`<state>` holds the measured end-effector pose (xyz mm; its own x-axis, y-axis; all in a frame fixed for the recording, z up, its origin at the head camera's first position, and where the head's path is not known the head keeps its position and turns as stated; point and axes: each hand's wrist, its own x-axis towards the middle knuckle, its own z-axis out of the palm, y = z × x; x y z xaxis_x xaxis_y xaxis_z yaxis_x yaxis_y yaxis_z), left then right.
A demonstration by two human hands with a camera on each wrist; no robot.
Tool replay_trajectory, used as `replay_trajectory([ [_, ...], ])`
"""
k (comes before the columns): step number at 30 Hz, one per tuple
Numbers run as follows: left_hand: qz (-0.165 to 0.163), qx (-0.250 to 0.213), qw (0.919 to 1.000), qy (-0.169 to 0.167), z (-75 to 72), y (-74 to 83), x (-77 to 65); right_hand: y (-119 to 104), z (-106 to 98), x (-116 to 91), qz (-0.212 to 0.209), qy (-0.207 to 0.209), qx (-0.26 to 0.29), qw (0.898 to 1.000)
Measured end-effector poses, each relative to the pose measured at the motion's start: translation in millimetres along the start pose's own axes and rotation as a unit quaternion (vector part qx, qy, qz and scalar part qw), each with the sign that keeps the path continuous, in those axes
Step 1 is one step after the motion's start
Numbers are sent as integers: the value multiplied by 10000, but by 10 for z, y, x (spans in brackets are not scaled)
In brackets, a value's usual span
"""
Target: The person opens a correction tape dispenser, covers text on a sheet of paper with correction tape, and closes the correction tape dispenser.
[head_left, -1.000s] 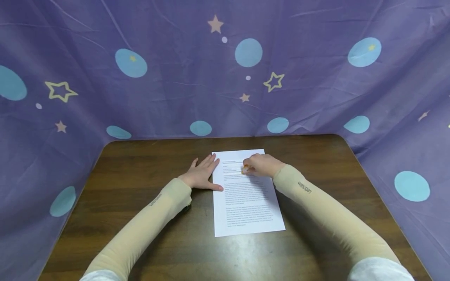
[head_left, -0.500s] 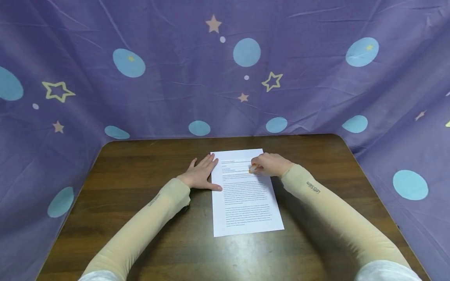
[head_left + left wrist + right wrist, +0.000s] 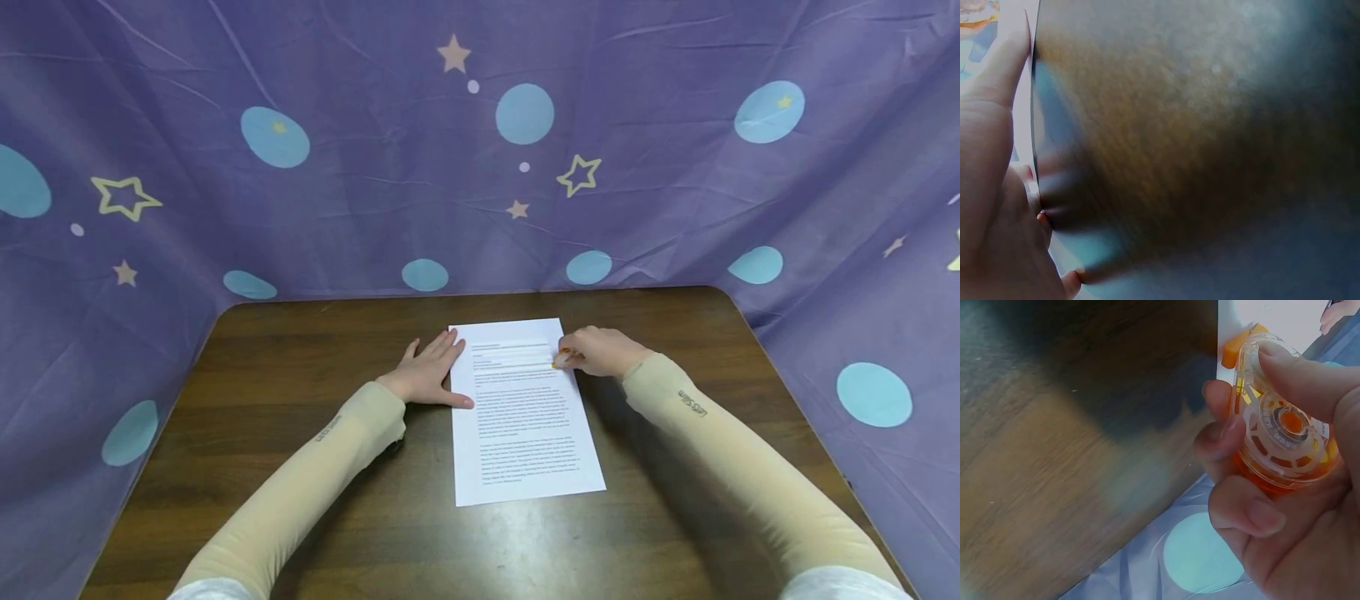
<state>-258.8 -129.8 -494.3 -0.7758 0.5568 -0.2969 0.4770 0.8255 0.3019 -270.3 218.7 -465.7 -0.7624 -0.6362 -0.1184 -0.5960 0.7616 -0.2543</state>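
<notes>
A printed sheet of paper (image 3: 525,442) lies on the brown wooden table. My left hand (image 3: 431,373) rests spread on its upper left edge, thumb and fingertips over the margin. My right hand (image 3: 603,352) grips a correction tape dispenser (image 3: 1282,428) with a clear case, orange parts and a round reel inside. In the right wrist view, the thumb lies on top of the case and the other fingers curl round it from beneath. The dispenser's orange tip (image 3: 1241,347) is right at the sheet's right edge, level with the upper lines of text.
The wooden table (image 3: 315,467) reaches on all sides of the paper. A purple curtain (image 3: 360,183) with blue dots and stars hangs behind and beside it. Pale sleeves (image 3: 315,467) cover both forearms.
My right hand has slid the correction tape dispenser rightward across the upper text to the sheet's right edge. The left hand has stayed in place on the paper.
</notes>
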Motion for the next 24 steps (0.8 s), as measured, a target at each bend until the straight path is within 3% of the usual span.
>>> replay_trajectory([
  [13, -8, -19, 10000, -5, 101, -87, 93, 46, -23, -102, 111, 111, 54, 9999],
  [24, -6, 23, 10000, 1, 38, -27, 30, 23, 5, -86, -52, 272, -6, 9996],
])
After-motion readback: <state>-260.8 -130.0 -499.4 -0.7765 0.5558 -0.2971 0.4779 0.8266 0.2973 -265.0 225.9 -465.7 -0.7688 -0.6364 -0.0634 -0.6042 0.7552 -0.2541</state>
